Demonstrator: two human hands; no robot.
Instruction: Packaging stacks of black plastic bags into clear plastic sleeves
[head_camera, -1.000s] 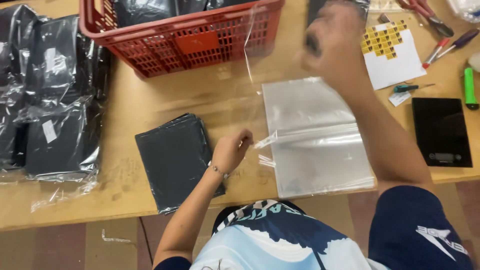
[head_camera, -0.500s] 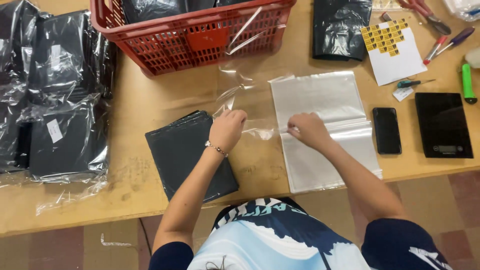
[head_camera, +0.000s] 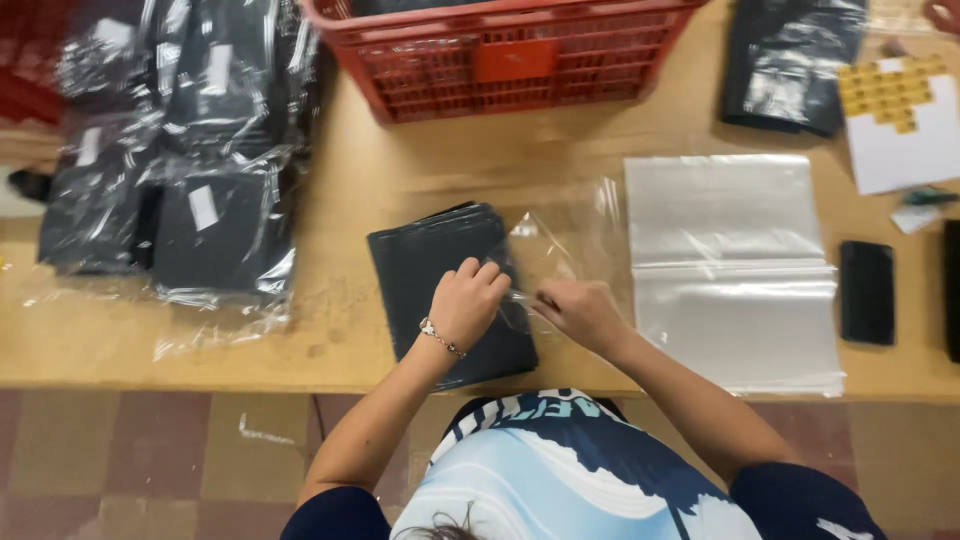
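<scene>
Left hand (head_camera: 468, 300) rests on the folded dark garment (head_camera: 445, 290), fingers curled pinching the clear bag (head_camera: 555, 245) edge; right hand (head_camera: 580, 312) pinches it alongside. Bag extends up-right from both fingertips.

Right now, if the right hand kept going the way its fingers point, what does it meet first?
The right hand points left, toward the left hand, both gripping the clear plastic bag. Going straight on, it likely meets the left hand's fingers first, then the folded dark garment beneath. Depth is unclear.

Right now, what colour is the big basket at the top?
Red. The plastic basket shows best in the head view, at the table's far edge.
</scene>
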